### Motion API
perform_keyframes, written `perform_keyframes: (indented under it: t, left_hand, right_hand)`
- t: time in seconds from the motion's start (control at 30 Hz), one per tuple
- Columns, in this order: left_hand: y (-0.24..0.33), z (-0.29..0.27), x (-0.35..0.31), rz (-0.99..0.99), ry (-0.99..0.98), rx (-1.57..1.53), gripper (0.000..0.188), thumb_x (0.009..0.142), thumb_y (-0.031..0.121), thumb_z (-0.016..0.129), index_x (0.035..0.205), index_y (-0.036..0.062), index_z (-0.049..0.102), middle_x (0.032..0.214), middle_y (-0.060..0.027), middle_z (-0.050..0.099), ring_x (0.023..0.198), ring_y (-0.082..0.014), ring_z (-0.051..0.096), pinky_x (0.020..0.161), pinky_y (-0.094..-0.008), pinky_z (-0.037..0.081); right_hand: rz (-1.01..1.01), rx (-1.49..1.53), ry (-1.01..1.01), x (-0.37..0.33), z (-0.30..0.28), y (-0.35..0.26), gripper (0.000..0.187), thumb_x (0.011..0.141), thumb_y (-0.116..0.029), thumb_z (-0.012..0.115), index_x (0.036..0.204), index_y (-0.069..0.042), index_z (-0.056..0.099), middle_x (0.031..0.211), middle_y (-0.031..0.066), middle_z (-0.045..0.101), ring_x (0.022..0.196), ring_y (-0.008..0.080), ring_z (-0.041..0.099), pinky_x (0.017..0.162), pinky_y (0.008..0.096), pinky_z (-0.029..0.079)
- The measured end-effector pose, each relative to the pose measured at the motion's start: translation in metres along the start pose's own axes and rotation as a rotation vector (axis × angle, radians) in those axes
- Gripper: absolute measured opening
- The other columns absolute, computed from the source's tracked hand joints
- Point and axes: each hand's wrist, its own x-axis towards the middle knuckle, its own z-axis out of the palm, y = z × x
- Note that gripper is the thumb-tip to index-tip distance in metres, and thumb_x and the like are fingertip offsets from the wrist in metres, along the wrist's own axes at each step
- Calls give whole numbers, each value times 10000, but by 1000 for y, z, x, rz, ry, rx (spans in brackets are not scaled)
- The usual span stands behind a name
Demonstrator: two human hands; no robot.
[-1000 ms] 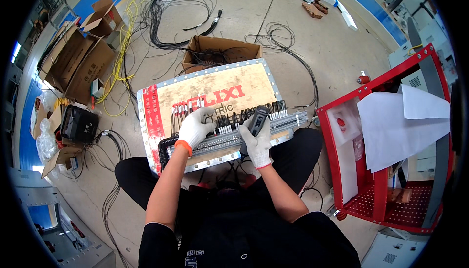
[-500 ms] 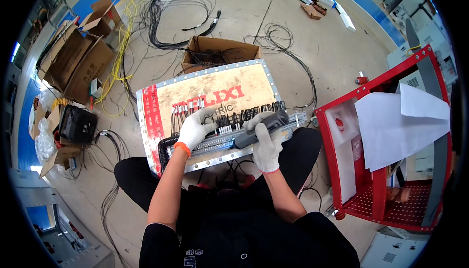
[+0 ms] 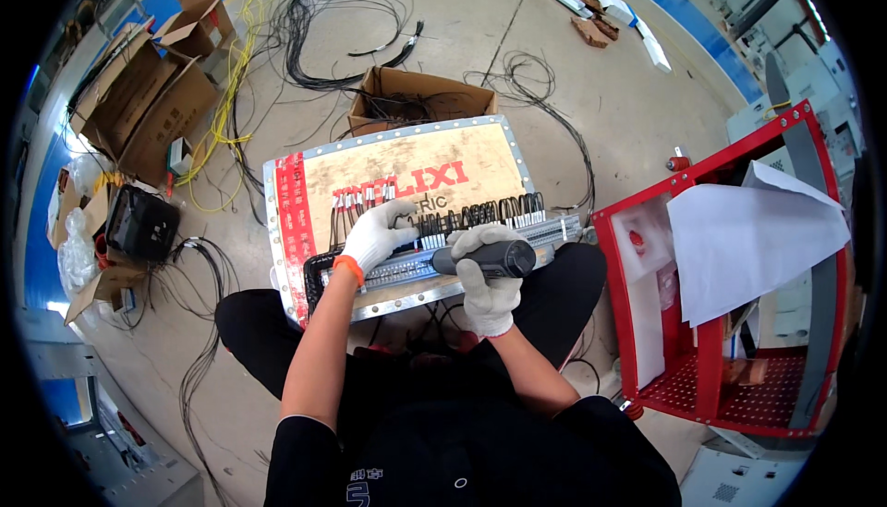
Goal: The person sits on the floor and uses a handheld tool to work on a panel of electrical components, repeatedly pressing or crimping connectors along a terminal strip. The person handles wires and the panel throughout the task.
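Observation:
A long grey terminal strip (image 3: 386, 275) lies slantwise across a board (image 3: 319, 195) with a metal-edged rim, over my lap. Black wires with white marker sleeves (image 3: 504, 214) stand in a row along its far side. My left hand (image 3: 373, 238), in a white glove, is closed at the strip's middle, its fingertips pinching a black wire; the wire is partly hidden. My right hand (image 3: 490, 296), also gloved, is wrapped round a dark grey electric screwdriver (image 3: 504, 259). The tool's front end points left toward the strip near my left fingers; its tip is hard to make out.
Beyond the board stands an open cardboard box (image 3: 420, 100) with black wires inside. A red metal frame (image 3: 613, 262) with white sheets is at right. Black cables (image 3: 300, 45), yellow cable (image 3: 228, 128), cartons (image 3: 152, 100) and a black case (image 3: 141, 223) lie left.
The screwdriver has swung, its rear end coming nearer and slightly left, and my right hand has turned with it. My left hand stays at the wires, shifted slightly.

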Motion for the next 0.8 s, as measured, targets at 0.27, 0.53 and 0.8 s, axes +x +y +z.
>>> perform_keyframes:
  t: [0.27, 0.53, 0.8]
  left_hand:
    - [-10, -2, 1, 45, 15, 16, 516, 835, 90, 738, 1332, 17, 622, 871, -34, 698, 805, -115, 645, 802, -282, 532]
    - [-4, -3, 1, 40, -22, -50, 456, 835, 14, 723, 1278, -29, 624, 913, -34, 680, 825, -91, 625, 781, -254, 520]
    - [0, -3, -1, 36, 0, 55, 407, 827, 10, 727, 1226, -20, 656, 890, -9, 660, 817, -86, 603, 764, -251, 508]
  right_hand:
    - [-110, -187, -95, -18, 15, -4, 508, 803, 67, 763, 1206, -52, 476, 1032, 130, 615, 988, 253, 628, 913, 405, 522]
    - [-106, -176, -179, -17, 16, 0, 605, 764, 103, 775, 1248, -55, 448, 1039, 130, 610, 963, 262, 625, 904, 405, 518]
    - [-90, -151, -235, -14, 19, 5, 601, 769, 99, 771, 1245, -71, 446, 1026, 124, 602, 979, 262, 617, 921, 421, 517]
